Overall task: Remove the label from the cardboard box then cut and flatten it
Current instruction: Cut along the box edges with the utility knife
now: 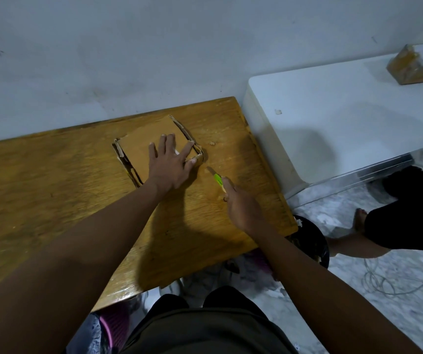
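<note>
We found the cardboard box [144, 141] lying flattened on the wooden table [52, 180], toward the table's far right corner and close to the wall [128, 47]. Its brown upper face was bare where we could see it, and torn, ragged edges showed along its left and right sides.

The left hand [171, 163] lay on top of the box with its fingers straight and spread wide, palm down, pressing the near right part of the cardboard. The fingertips pointed away from us toward the wall, and the thumb reached the box's right corner. So the box sat directly under that hand and spread out from it to the left and to the far side.

The right hand [241, 205] was just to the right of the box, over bare table, and apart from the cardboard. Its fingers were curled round a utility knife [216, 178] with a green handle. The blade end pointed up and left toward the box's near right corner, close to it; we could not tell whether the tip touched the cardboard.

Beside the table stood a white surface [333, 111], and on its far end lay another brown parcel [417, 65], blurred. A black bin [315, 241] stood on the floor below the table's right edge.
</note>
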